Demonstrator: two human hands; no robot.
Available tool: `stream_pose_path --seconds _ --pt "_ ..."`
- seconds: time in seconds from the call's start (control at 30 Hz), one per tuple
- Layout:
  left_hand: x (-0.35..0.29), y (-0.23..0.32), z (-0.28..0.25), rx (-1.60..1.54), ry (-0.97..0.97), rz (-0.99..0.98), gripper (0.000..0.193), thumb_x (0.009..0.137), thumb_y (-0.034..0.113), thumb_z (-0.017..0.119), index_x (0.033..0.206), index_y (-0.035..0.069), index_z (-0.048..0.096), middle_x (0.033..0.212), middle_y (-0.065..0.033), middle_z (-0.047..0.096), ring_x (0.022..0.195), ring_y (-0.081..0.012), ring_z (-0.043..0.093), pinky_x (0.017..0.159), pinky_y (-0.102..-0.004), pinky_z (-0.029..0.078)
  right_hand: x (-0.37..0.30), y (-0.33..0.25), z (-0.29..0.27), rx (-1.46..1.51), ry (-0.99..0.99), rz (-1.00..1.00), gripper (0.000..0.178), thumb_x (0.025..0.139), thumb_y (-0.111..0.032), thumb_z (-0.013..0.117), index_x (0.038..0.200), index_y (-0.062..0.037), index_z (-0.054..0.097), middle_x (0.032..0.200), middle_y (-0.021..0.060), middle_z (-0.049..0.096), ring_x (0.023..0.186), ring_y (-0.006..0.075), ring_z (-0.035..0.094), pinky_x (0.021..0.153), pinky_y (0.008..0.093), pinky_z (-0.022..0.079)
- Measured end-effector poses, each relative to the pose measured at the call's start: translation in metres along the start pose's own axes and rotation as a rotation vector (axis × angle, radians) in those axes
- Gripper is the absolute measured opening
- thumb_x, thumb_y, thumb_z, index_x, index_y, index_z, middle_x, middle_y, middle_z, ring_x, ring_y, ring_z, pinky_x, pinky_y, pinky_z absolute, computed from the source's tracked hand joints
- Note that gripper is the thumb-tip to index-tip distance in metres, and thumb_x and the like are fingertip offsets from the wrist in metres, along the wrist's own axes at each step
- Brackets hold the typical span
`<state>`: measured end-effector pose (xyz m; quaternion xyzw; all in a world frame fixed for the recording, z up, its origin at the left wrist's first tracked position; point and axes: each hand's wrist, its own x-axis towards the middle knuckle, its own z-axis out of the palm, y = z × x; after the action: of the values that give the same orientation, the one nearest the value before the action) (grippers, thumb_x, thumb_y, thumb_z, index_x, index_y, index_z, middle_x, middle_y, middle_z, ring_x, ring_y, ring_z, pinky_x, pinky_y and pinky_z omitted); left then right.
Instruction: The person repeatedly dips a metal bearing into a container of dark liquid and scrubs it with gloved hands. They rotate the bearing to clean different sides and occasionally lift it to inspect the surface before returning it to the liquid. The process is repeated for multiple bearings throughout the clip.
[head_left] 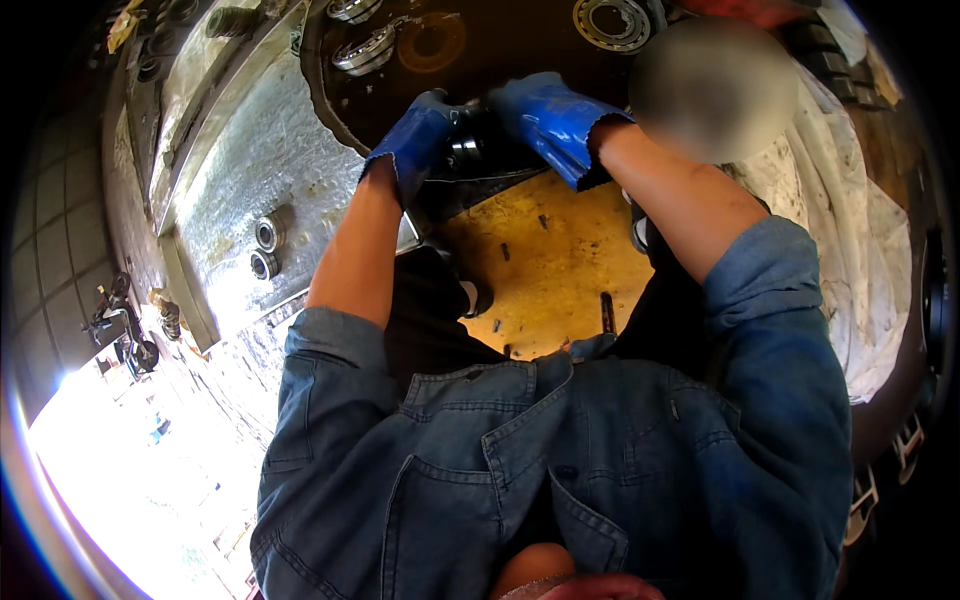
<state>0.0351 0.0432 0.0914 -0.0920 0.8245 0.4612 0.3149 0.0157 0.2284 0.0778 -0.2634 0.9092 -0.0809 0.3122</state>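
Note:
Both my hands wear blue rubber gloves, their fingertips dark and wet-looking, and meet over the near edge of a dark basin of liquid (pixel 400 100). My left hand (pixel 425 132) is closed, with a small shiny metal bearing (pixel 465 150) showing at its thumb side. From the right my right hand (pixel 555 115) curls toward the same spot; its fingertips sink into shadow, so what they grip is hidden. Large roller bearings (pixel 365 50) rest at the basin's far left. Another large bearing (pixel 612 24) lies at its far right.
Two small bearings (pixel 268 234) sit on a shiny metal sheet (pixel 260 150) at left. Below my hands is a stained yellow board (pixel 550 250) with dark scraps. White sheeting (pixel 850 230) drapes at right, near a blurred round patch (pixel 715 90). A small wheeled thing (pixel 125 330) stands far left.

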Motion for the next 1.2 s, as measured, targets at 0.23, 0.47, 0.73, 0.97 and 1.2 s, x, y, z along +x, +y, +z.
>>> stream_pose_path --seconds 0.23,0.47,0.73,0.97,1.2 --pt "-0.009 0.009 -0.002 -0.189 -0.121 -0.124 0.039 0.094 0.036 0.068 0.114 0.003 0.067 0.100 -0.0049 0.069 0.090 -0.0122 0.064 0.076 -0.0273 0.053 0.024 0.036 0.009 0.089 -0.068 -0.003 0.030 0.097 -0.029 0.059 0.115 -0.0097 0.074 0.109 0.0147 0.075 0.098 0.0325 0.074 0.082 0.0414 0.058" --pt "-0.007 -0.015 -0.010 -0.342 -0.145 0.015 0.028 0.098 0.025 0.062 0.113 0.003 0.072 0.098 -0.0041 0.070 0.089 -0.0122 0.064 0.081 -0.0252 0.050 -0.022 0.013 -0.020 0.484 0.150 -0.019 0.053 0.101 -0.048 0.048 0.110 -0.0022 0.074 0.098 0.0168 0.075 0.087 0.0270 0.072 0.085 0.0380 0.054" --pt "0.009 -0.033 -0.010 -0.312 -0.113 0.009 0.021 0.096 0.020 0.059 0.104 0.004 0.071 0.093 -0.0042 0.068 0.085 -0.0142 0.062 0.078 -0.0286 0.049 -0.002 -0.012 -0.017 0.558 -0.098 0.168 0.032 0.095 -0.030 0.061 0.118 -0.0125 0.075 0.117 0.0139 0.073 0.103 0.0273 0.069 0.091 0.0380 0.051" --pt "0.008 -0.033 -0.010 0.051 -0.043 0.301 0.025 0.096 0.022 0.056 0.100 0.002 0.069 0.088 -0.0058 0.065 0.081 -0.0156 0.062 0.077 -0.0279 0.049 0.008 -0.008 -0.009 0.894 -0.051 0.177 0.030 0.095 -0.028 0.062 0.116 -0.0129 0.076 0.116 0.0132 0.074 0.103 0.0256 0.069 0.092 0.0376 0.051" --pt "0.023 -0.053 -0.012 0.571 0.107 0.694 0.029 0.096 0.025 0.055 0.102 0.001 0.070 0.091 -0.0080 0.067 0.081 -0.0174 0.062 0.078 -0.0305 0.049 0.010 -0.002 -0.003 0.671 0.005 0.048 0.038 0.096 -0.044 0.065 0.108 -0.0096 0.078 0.100 0.0105 0.076 0.086 0.0202 0.071 0.078 0.0339 0.053"
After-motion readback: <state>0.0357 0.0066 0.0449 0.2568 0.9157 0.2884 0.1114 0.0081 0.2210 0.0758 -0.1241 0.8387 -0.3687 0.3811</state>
